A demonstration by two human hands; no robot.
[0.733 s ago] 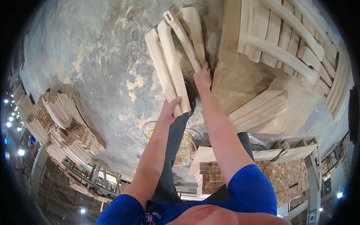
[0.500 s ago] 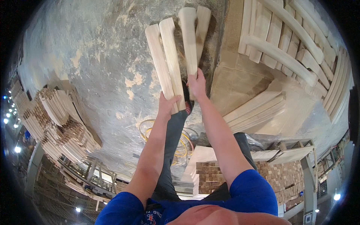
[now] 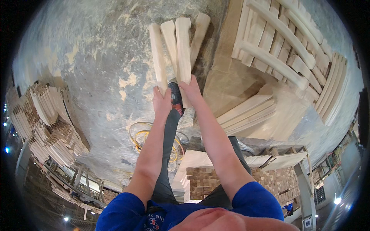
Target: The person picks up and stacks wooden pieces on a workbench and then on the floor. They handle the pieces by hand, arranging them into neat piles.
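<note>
My left hand [image 3: 162, 101] is closed round the lower end of a pale shaped wooden piece [image 3: 157, 57]. My right hand [image 3: 191, 90] grips another shaped wooden piece [image 3: 183, 50], whose far end is slightly bent; its lower end sticks out past my fingers. Between the two lies a third piece [image 3: 169, 40], its lower part partly behind the one in my right hand. A fourth, darker piece [image 3: 200, 34] slants to the right on the concrete floor [image 3: 104, 57]. My shoe [image 3: 175, 93] shows between my hands.
At the right, a cardboard sheet [image 3: 223, 73] carries stacked wooden parts [image 3: 269, 65] and several strips [image 3: 250, 111]. A yellow hose [image 3: 137, 144] coils by my leg. Piled wood [image 3: 50, 123] stands at the left. A stack of wood blocks [image 3: 208, 181] is near my body.
The two pieces at my left hand have spread apart, and one now lies against the piece in my right hand. My right hand has moved left, nearer my left hand. The whole view has shifted.
</note>
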